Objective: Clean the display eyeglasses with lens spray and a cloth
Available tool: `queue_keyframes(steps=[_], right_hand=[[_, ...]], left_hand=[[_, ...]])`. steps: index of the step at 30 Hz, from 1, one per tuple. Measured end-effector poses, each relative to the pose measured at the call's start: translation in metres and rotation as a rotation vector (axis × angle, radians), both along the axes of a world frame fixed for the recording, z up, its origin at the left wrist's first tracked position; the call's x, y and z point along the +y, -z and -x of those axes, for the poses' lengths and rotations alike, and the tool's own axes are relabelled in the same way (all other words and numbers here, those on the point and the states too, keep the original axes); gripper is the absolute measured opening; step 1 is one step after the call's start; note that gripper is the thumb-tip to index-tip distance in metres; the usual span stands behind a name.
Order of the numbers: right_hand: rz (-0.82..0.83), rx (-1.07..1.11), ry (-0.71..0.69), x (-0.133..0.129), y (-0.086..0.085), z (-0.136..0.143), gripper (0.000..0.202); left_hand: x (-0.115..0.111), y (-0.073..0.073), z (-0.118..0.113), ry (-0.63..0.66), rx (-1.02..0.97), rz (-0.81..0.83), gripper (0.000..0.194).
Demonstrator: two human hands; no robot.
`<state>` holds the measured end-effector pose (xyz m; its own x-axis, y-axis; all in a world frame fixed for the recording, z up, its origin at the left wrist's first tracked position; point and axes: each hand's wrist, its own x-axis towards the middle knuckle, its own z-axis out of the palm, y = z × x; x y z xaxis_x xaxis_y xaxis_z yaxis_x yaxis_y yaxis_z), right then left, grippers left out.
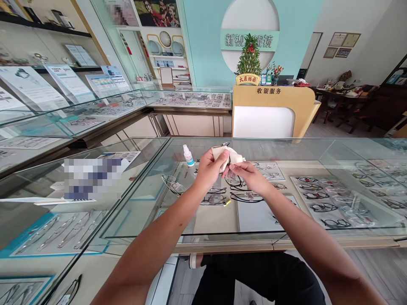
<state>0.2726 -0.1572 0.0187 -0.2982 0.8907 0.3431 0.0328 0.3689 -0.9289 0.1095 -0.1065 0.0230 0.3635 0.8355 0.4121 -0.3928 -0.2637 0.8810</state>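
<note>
A cream cleaning cloth (236,157) is bunched between my two hands above the glass counter. My left hand (210,166) is closed round the cloth's left side, thumb pressed on top. The fingers of my right hand (248,173) pinch at its lower right edge. A small dark piece, perhaps part of an eyeglass frame, pokes out above the cloth; whatever the folds cover is hidden. Left of my hands stands a white spray bottle (188,156) with a blue band. Eyeglasses (234,181) with dark rims lie below my hands, and another pair (173,185) is farther left.
The glass counter (197,228) holds trays of eyeglasses, including one tray (321,201) at the right. Papers (127,157) lie on the left counter. Behind are more display cases (190,100) and a wooden cashier desk (303,106) with a plant (249,59).
</note>
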Motion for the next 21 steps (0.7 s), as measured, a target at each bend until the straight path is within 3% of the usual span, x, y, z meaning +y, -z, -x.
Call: queue_keyframes(steps=[5,11,18,21], right_hand=[[-0.021,0.013,0.017,-0.001,-0.003,-0.003,0.055],[0.002,0.036,0.050,0.003,-0.005,-0.016,0.046],[0.060,0.126,0.027,0.007,0.001,-0.018,0.040],[0.061,0.124,0.012,0.009,0.004,-0.017,0.042]], left_hand=[[0.013,-0.001,0.006,0.007,-0.019,0.064,0.059],[0.031,-0.002,0.018,0.226,-0.006,0.150,0.050],[0.024,-0.007,0.020,0.375,0.124,-0.005,0.035],[0.019,-0.009,0.017,0.341,0.132,-0.020,0.035]])
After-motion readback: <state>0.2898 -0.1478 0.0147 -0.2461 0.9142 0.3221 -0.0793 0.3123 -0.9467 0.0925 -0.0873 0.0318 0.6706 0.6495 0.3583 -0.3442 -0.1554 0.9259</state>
